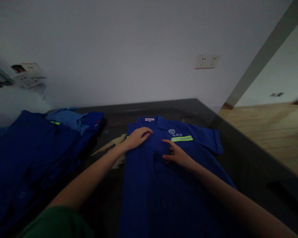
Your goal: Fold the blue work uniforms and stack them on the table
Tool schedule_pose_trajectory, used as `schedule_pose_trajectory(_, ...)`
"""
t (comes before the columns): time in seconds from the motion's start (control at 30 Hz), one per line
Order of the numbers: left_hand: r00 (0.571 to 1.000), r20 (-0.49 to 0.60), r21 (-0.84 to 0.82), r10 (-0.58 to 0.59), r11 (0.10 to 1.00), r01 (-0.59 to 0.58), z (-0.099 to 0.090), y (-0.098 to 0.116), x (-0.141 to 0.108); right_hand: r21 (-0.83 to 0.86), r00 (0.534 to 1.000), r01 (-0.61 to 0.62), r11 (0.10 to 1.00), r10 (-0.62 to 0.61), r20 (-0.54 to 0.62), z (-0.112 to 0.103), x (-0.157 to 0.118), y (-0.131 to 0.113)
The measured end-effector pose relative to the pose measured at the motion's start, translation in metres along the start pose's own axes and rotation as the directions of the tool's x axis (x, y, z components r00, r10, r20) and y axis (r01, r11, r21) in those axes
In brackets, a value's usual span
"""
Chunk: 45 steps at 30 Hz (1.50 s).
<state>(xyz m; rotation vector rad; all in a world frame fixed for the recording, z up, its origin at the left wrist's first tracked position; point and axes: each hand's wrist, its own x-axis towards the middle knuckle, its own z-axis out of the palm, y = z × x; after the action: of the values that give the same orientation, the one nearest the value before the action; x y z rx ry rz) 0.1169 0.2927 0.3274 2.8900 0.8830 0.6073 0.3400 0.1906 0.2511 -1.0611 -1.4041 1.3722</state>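
A blue short-sleeved work shirt (183, 188) lies front up on a dark table, its collar toward the wall. It has a white gear logo, a yellow-green and silver reflective strip and a white collar label. My left hand (138, 137) rests over the left side of the chest just below the collar, fingers slightly bent and pointing right. Over the middle of the front is my right hand (176, 154), index finger and thumb stretched apart with nothing between them. The shirt's left edge runs straight down; no sleeve shows on that side.
A heap of blue garments (39, 155) covers the table's left part. Between heap and shirt there is a pale printed figure (111, 143) on the dark table (240, 148). Wall sockets (206, 61) sit above. A dark flat object (291, 195) lies at the right.
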Motion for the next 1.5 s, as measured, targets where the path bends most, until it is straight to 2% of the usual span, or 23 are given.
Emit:
schedule_pose_trajectory(0.07,0.982,0.172,-0.117,0.079,0.991,-0.059,0.006,0.019,-0.019,-0.023,1.0,-0.001,1.0,0.002,0.03,0.001,0.0,-0.001)
schedule_pose_trajectory(0.13,0.964,0.25,-0.145,0.096,0.988,-0.061,0.013,0.027,-0.034,-0.088,1.0,-0.016,0.996,0.018,0.025,0.002,-0.001,-0.004)
schedule_pose_trajectory(0.23,0.969,0.239,-0.157,0.059,0.987,-0.021,0.02,0.029,-0.045,-0.253,0.997,-0.067,0.965,0.075,0.022,0.004,-0.004,-0.009)
schedule_pose_trajectory(0.33,0.977,0.213,-0.197,0.01,0.98,0.033,0.025,0.03,-0.043,-0.455,0.997,-0.07,0.888,0.077,-0.003,0.006,-0.007,-0.012)
schedule_pose_trajectory(0.43,0.979,0.203,-0.152,-0.025,0.987,0.056,0.028,0.036,-0.042,-0.683,0.999,-0.03,0.73,-0.006,-0.051,0.007,-0.012,-0.016)
schedule_pose_trajectory(0.5,0.982,0.184,-0.072,-0.037,0.996,0.051,0.032,0.041,-0.043,-0.789,0.993,-0.048,0.613,-0.053,-0.101,0.007,-0.016,-0.02)
schedule_pose_trajectory(0.6,0.987,0.153,0.013,-0.045,0.999,0.043,0.038,0.045,-0.046,-0.847,0.971,-0.077,0.527,-0.154,-0.184,0.007,-0.021,-0.026)
schedule_pose_trajectory(0.7,0.989,0.138,0.019,-0.046,0.999,0.043,0.042,0.042,-0.048,-0.849,0.958,0.037,0.527,-0.26,-0.119,0.014,-0.02,-0.029)
schedule_pose_trajectory(0.8,0.994,0.101,-0.028,-0.05,0.998,0.053,0.045,0.04,-0.048,-0.844,0.965,0.114,0.524,-0.26,-0.031,0.027,-0.013,-0.026)
schedule_pose_trajectory(1.03,0.99,-0.077,-0.276,-0.119,0.957,0.093,0.045,0.04,-0.052,-0.895,0.979,0.022,0.446,-0.191,-0.071,0.048,0.001,-0.02)
schedule_pose_trajectory(1.1,0.982,-0.117,-0.319,-0.148,0.942,0.104,0.044,0.038,-0.052,-0.875,0.985,0.023,0.483,-0.159,-0.062,0.048,0.005,-0.022)
schedule_pose_trajectory(1.2,0.969,-0.156,-0.346,-0.191,0.929,0.128,0.043,0.037,-0.053,-0.798,0.987,0.052,0.6,-0.154,-0.051,0.047,0.009,-0.026)
schedule_pose_trajectory(1.3,0.966,-0.173,-0.286,-0.193,0.948,0.138,0.043,0.036,-0.054,-0.717,0.987,0.062,0.695,-0.15,-0.061,0.045,0.012,-0.028)
schedule_pose_trajectory(1.37,0.974,-0.159,-0.195,-0.162,0.972,0.13,0.044,0.036,-0.055,-0.694,0.988,0.055,0.718,-0.138,-0.064,0.045,0.013,-0.027)
schedule_pose_trajectory(1.43,0.985,-0.121,-0.081,-0.12,0.991,0.111,0.045,0.035,-0.055,-0.714,0.988,0.064,0.697,-0.145,-0.053,0.046,0.014,-0.024)
schedule_pose_trajectory(1.5,0.994,-0.079,0.032,-0.082,0.996,0.084,0.046,0.035,-0.055,-0.768,0.986,0.076,0.636,-0.164,-0.039,0.048,0.014,-0.02)
